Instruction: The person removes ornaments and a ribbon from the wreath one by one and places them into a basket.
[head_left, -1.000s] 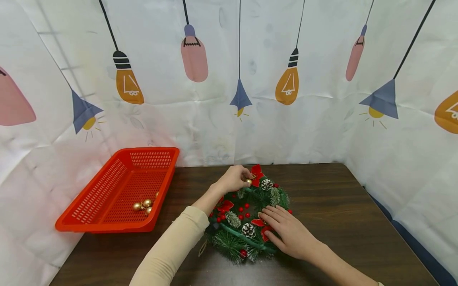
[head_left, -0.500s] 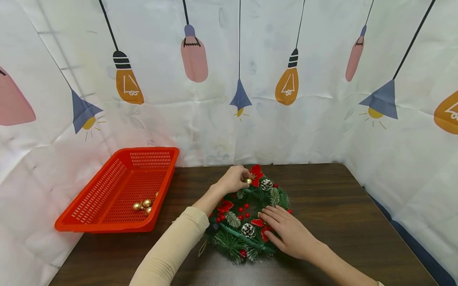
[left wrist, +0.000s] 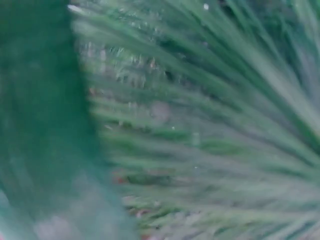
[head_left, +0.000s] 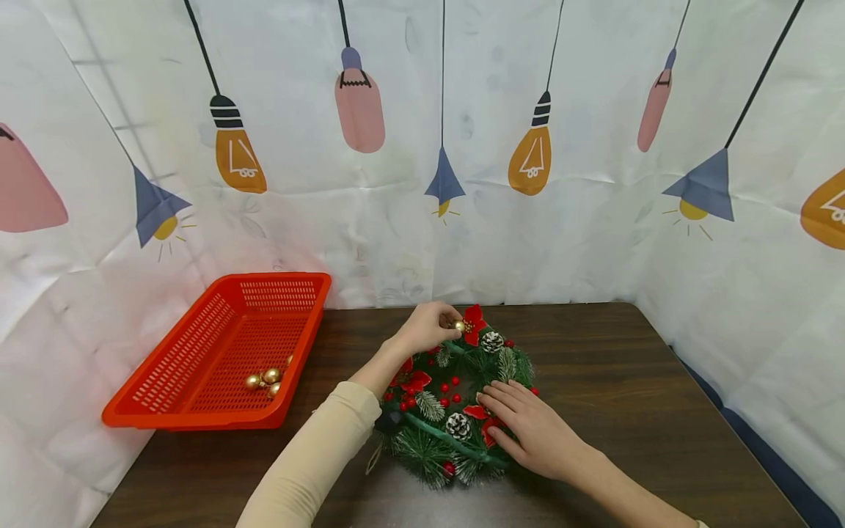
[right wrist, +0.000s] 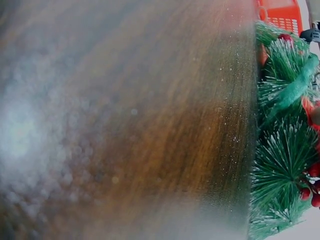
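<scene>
A green Christmas wreath (head_left: 422, 447) with red flowers, red berries and pine cones lies on the table. At its far side my left hand (head_left: 428, 328) pinches a small gold ball ornament (head_left: 459, 325), close beside a red flower (head_left: 473, 325). My right hand (head_left: 531, 429) rests on the wreath's right side with its fingers stretched out, partly covering another red flower (head_left: 489, 430). Blurred green needles (left wrist: 215, 110) fill the left wrist view, so the left fingers do not show there. In the right wrist view the wreath (right wrist: 285, 155) appears along the right edge.
An orange-red perforated basket (head_left: 191, 419) stands on the left of the table, with several gold ball ornaments (head_left: 272, 375) inside. The dark wood table (head_left: 614, 381) reaches back to a white curtain (head_left: 396, 242) printed with lamps.
My left hand has shifted slightly away and up, and the gold ball has risen a little with it. The right hand and the basket stay in place.
</scene>
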{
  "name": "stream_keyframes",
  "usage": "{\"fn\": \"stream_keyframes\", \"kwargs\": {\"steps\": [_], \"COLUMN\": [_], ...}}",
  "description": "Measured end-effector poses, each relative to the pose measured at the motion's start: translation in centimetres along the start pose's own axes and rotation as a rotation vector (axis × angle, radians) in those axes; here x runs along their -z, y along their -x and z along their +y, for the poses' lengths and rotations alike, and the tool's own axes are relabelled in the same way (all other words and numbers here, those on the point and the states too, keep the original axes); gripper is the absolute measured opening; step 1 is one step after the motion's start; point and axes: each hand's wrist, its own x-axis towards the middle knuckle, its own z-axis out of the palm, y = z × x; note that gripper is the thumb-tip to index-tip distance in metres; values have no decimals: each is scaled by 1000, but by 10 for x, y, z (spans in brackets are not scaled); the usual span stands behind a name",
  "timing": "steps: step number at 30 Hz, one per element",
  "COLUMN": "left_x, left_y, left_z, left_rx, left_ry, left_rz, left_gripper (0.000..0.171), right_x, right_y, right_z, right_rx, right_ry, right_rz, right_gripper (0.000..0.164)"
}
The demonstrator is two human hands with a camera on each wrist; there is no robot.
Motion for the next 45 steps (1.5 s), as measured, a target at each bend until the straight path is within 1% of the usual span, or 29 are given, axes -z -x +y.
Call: {"fn": "stream_keyframes", "kwargs": {"steps": [3, 7, 13, 19, 26, 31, 45], "left_x": [1, 3, 11, 16, 20, 22, 28], "left_y": [0, 1, 3, 2, 2, 4, 7], "left_z": [0, 1, 1, -1, 0, -2, -8], "left_rx": [7, 42, 76, 96, 100, 117, 166], "left_ry": [40, 81, 169, 196, 229, 247, 353], "left_rz": [22, 56, 102, 144, 155, 161, 196], "left_gripper": [22, 22, 25, 24, 29, 33, 30], "right_x": [0, 0, 0, 1, 1, 0, 1], "right_y": [0, 0, 0, 0, 1, 1, 0], "right_z": [0, 0, 0, 1, 0, 0, -1], "right_rx": [0, 0, -2, -5, -4, 2, 8], "right_ry": [-2, -3, -4, -7, -3, -6, -14], "right_rz": [2, 4, -5, -2, 3, 13, 15], "right_gripper": [50, 50, 50, 50, 50, 50, 50]}}
